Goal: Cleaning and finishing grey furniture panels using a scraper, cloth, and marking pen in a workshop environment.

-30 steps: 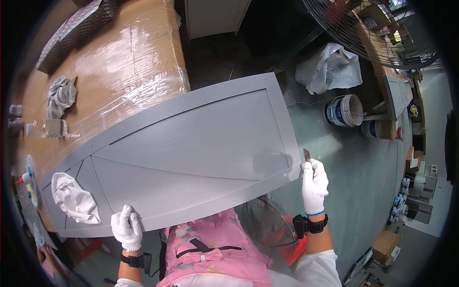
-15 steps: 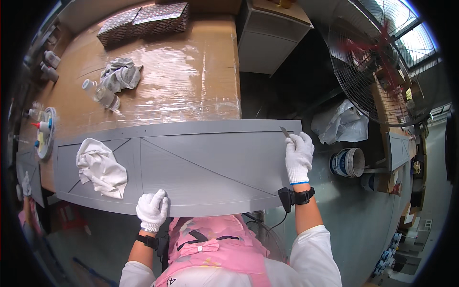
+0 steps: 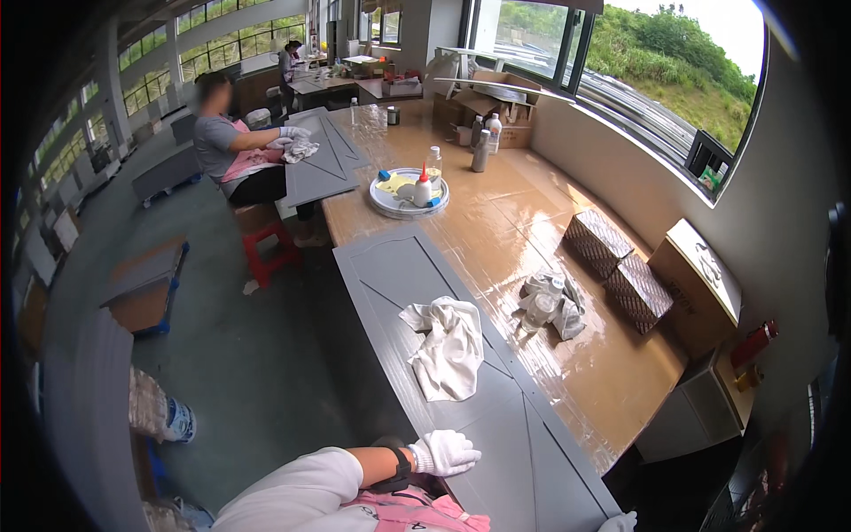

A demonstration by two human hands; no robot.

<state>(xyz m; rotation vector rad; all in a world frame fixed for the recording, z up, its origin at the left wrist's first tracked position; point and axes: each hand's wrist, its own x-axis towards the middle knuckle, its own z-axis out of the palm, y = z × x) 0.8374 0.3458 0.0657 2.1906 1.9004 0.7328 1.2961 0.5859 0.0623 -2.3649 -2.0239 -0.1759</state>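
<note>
Grey panel (image 3: 505, 430), long, with grooved lines: lying directly beneath the left fingers and running away from them both ways, toward the upper left and the lower right of the view. Left hand (image 3: 448, 453), white knitted glove: laid on the panel's body-side edge, back upward, fingers released, extended side by side and pointing across the surface; forearm entering from the lower left, black strap (image 3: 395, 470) at the wrist. Right hand (image 3: 619, 523), white glove: only a part showing at the lower rim, beside the panel's corner; state of its fingers, and whether they touch the panel, cannot be told. White cloth (image 3: 449, 350), crumpled: on the panel, just beyond the left fingers. Wrapped table (image 3: 496, 239), brown: past the panel from those fingers. Clear bottle (image 3: 539, 312): on that table, farther from them than the panel.
</note>
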